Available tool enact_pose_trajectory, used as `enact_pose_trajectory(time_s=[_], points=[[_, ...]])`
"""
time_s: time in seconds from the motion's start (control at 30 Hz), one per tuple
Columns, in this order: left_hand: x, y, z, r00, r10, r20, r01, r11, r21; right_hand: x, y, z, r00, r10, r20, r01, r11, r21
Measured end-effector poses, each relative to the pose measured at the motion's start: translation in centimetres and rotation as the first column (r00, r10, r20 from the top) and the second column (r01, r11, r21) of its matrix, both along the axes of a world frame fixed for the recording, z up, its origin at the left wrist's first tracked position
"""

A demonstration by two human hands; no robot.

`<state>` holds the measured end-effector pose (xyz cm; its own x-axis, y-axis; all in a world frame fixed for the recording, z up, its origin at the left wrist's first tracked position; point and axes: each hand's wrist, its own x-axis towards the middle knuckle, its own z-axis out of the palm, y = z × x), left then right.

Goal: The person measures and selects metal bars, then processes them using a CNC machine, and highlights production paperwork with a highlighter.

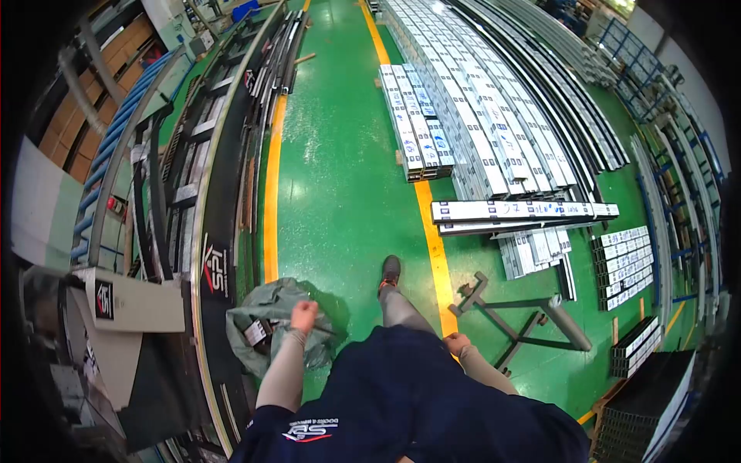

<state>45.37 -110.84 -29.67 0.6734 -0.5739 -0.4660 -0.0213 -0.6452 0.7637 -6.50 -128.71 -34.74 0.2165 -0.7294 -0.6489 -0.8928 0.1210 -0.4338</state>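
My left hand (pixel 303 316) is closed, its fingers curled, and nothing shows in it. In this view it overlaps a grey-green plastic bag (pixel 251 339) that bulges beside the long rack on my left. Through the bag's opening some dark pieces with a white label (pixel 256 332) show. Low at my right side, my right hand (pixel 457 343) is also curled closed with nothing visible in it. To its right stands a grey metal stand (pixel 509 316) with a thick roller-like bar (pixel 569 324). One shoe (pixel 390 270) of mine is forward on the green floor.
Yellow lines (pixel 272 193) border the green walkway (pixel 340 154). Along the left runs a long rack (pixel 202 201) with dark profiles. Long stacks of white-wrapped profiles (pixel 478 100) lie at right, with a wrapped bundle (pixel 525 210) jutting crosswise toward the walkway. Blue racks (pixel 617 46) stand farther right.
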Motion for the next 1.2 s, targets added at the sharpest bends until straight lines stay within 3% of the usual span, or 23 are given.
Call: enact_pose_trajectory(time_s=[0.03, 0.07, 0.13, 0.17, 0.2, 0.27, 0.3, 0.33, 0.37, 0.43, 0.47, 0.5, 0.53, 0.57, 0.67, 0.73, 0.8, 0.83, 0.9, 0.93, 1.03, 1.13, 1.2], points=[[2.1, -3.3, -0.2, 0.990, 0.130, -0.051, -0.132, 0.990, -0.042, -0.1, -2.2, -2.1, 0.999, 0.015, -0.039, -0.014, 0.999, 0.031], [3.5, -6.0, 0.5, 0.978, 0.186, -0.095, -0.188, 0.982, -0.011, 0.5, -5.0, -2.9, 0.999, -0.019, 0.028, 0.019, 1.000, 0.000], [6.8, -11.4, 0.9, 0.936, 0.286, -0.204, -0.293, 0.956, 0.000, 2.3, -12.1, -6.6, 0.969, -0.247, 0.032, 0.242, 0.964, 0.106], [7.6, -13.3, 0.2, 0.899, 0.333, -0.284, -0.347, 0.938, -0.001, 4.6, -16.4, -3.1, 0.993, -0.118, -0.026, 0.119, 0.992, 0.044], [7.4, -15.9, 2.6, 0.910, 0.308, -0.276, -0.313, 0.949, 0.026, 5.1, -20.1, -4.8, 0.969, 0.213, -0.126, -0.223, 0.972, -0.068], [6.8, -19.1, 4.1, 0.946, 0.225, -0.235, -0.210, 0.974, 0.087, 11.7, -27.7, 4.8, 0.992, 0.056, -0.111, -0.055, 0.998, 0.004], [6.9, -21.6, 4.2, 0.960, 0.177, -0.216, -0.160, 0.983, 0.096, 14.9, -31.5, 6.6, 0.998, 0.058, -0.020, -0.059, 0.996, -0.061], [7.4, -23.2, 2.2, 0.994, -0.035, -0.102, 0.041, 0.997, 0.062, 17.7, -35.6, 7.8, 0.995, 0.067, 0.078, -0.056, 0.990, -0.132], [6.8, -25.9, 3.5, 0.964, -0.071, -0.257, 0.109, 0.984, 0.139, 21.0, -39.6, 9.7, 0.985, 0.030, 0.169, -0.010, 0.993, -0.120], [7.6, -29.9, -1.8, 0.945, -0.257, -0.202, 0.279, 0.956, 0.088, 27.5, -46.2, 14.1, 0.968, -0.025, 0.250, 0.049, 0.995, -0.088], [8.6, -32.2, -0.7, 0.919, -0.232, -0.319, 0.274, 0.957, 0.092, 29.5, -49.2, 11.4, 0.872, -0.116, 0.475, 0.178, 0.980, -0.088], [9.9, -36.2, 2.5, 0.881, -0.208, -0.426, 0.271, 0.958, 0.093, 31.9, -51.8, 11.3, 0.870, -0.104, 0.482, 0.188, 0.974, -0.128], [11.1, -40.0, 5.2, 0.829, -0.181, -0.530, 0.270, 0.958, 0.095, 34.3, -54.1, 11.4, 0.866, -0.174, 0.469, 0.224, 0.973, -0.052], [12.5, -43.4, 6.3, 0.851, -0.209, -0.482, 0.304, 0.944, 0.129, 36.3, -56.2, 11.2, 0.860, -0.243, 0.450, 0.261, 0.965, 0.022], [16.9, -50.9, 7.2, 0.879, -0.278, -0.387, 0.368, 0.912, 0.180, 38.2, -60.0, 4.8, 0.929, -0.159, 0.336, 0.183, 0.982, -0.041], [19.0, -57.0, 5.7, 0.880, -0.280, -0.384, 0.344, 0.933, 0.107, 38.6, -61.3, 4.5, 0.987, 0.090, 0.133, -0.077, 0.992, -0.098], [20.1, -63.7, 7.0, 0.851, -0.289, -0.439, 0.324, 0.946, 0.006, 40.2, -62.6, 7.9, 0.996, 0.012, 0.086, -0.022, 0.993, 0.116], [20.5, -66.6, 7.9, 0.836, -0.291, -0.465, 0.313, 0.949, -0.030, 40.4, -63.4, 8.2, 0.997, 0.004, 0.072, -0.013, 0.992, 0.122], [20.6, -72.4, 9.1, 0.795, -0.283, -0.536, 0.361, 0.932, 0.043, 41.2, -64.4, 7.7, 0.998, -0.023, 0.053, 0.015, 0.990, 0.142], [20.6, -75.3, 8.9, 0.772, -0.279, -0.571, 0.388, 0.918, 0.075, 41.1, -65.0, 5.9, 0.994, -0.063, 0.095, 0.037, 0.967, 0.252], [20.0, -82.3, 4.2, 0.728, -0.354, -0.587, 0.494, 0.865, 0.090, 41.4, -64.3, -1.8, 0.993, -0.073, 0.094, 0.020, 0.881, 0.472], [19.0, -88.5, -5.5, 0.614, -0.173, -0.770, 0.466, 0.867, 0.176, 44.9, -65.0, -2.4, 0.990, 0.063, -0.127, 0.023, 0.812, 0.584], [17.5, -91.9, -12.9, 0.508, 0.002, -0.861, 0.396, 0.888, 0.236, 46.1, -66.5, -3.0, 0.970, -0.027, -0.240, 0.171, 0.778, 0.604]])
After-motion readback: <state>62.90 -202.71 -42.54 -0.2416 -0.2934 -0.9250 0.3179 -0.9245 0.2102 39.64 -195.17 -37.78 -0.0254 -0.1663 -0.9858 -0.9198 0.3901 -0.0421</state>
